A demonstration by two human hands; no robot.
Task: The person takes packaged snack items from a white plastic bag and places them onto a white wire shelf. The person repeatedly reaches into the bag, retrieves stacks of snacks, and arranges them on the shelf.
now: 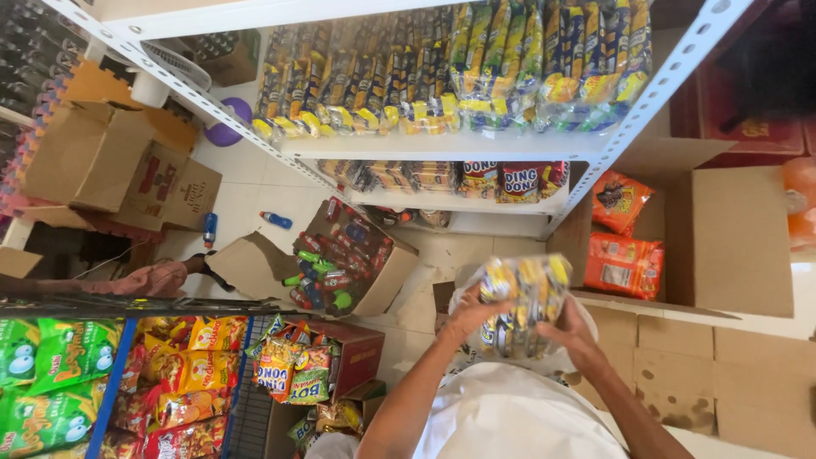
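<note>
I hold a clear plastic multipack of small yellow-and-blue snack packets (520,302) in front of my chest with both hands. My left hand (466,316) grips its left side and my right hand (571,330) grips its right side. Above it stands a white metal shelf (442,146) carrying a dense row of similar yellow-and-blue packs (459,68). A lower shelf board (459,202) holds more snack packs, some red.
An open cardboard box (731,246) at right holds orange snack bags (623,263). Another open box of small bottles (340,259) lies on the tiled floor. At lower left a rack shows green and yellow-red snack bags (183,374). Cardboard boxes (93,153) pile at upper left.
</note>
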